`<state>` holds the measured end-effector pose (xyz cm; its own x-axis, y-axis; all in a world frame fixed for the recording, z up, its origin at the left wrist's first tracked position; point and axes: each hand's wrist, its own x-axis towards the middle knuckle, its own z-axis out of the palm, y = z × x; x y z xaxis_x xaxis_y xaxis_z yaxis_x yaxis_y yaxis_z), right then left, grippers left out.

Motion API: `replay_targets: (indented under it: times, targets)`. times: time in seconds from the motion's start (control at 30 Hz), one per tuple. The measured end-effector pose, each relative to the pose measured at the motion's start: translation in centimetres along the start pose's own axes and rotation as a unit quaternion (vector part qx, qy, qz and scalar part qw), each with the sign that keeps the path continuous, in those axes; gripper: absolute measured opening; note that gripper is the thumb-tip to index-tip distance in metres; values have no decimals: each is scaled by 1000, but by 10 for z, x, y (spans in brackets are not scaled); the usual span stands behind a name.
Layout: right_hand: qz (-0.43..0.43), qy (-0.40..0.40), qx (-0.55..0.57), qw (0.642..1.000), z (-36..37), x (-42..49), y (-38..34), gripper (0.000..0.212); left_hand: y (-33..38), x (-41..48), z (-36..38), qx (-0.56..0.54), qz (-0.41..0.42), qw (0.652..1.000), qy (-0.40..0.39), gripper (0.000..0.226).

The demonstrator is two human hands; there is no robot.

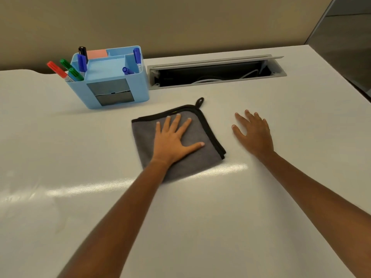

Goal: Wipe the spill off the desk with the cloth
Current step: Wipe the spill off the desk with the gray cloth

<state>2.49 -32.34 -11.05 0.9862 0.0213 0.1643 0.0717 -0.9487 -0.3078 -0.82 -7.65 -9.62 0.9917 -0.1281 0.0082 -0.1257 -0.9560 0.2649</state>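
Grey cloth [180, 145] lies flat mid-bench [60, 137] under the left hand [172, 140], fingers spread and gripping nothing, while the right hand [255, 134] rests open just beside it.

Beige wall [180, 21] behind, plain and matte. Grey panel [345, 37] at far right, slanting down. White glossy top with streaks of reflected light. Open cable tray [216, 74] recessed near the wall, lid raised, white cords inside. Blue organiser [112, 85] just left of it, holding markers.
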Motion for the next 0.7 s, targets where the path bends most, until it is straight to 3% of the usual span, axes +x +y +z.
replay_targets:
  times: [0.23, 0.33, 0.43, 0.7]
  targets:
    - [12, 2, 3, 1000, 0, -1, -3, 47, -85, -68, -30, 19, -122, 991, 50, 111]
    - [10, 0, -8, 1000, -1, -2, -5, 47, -110, -99, -36, 29, -239, 965, 104, 110]
    - [14, -8, -16, 1000, -2, -2, -7, 48, -121, -107, -38, 4, -347, 932, 107, 109]
    - [19, -4, -23, 1000, -2, -2, -10, 48, -113, -68, -35, 8, -365, 927, 84, 96]
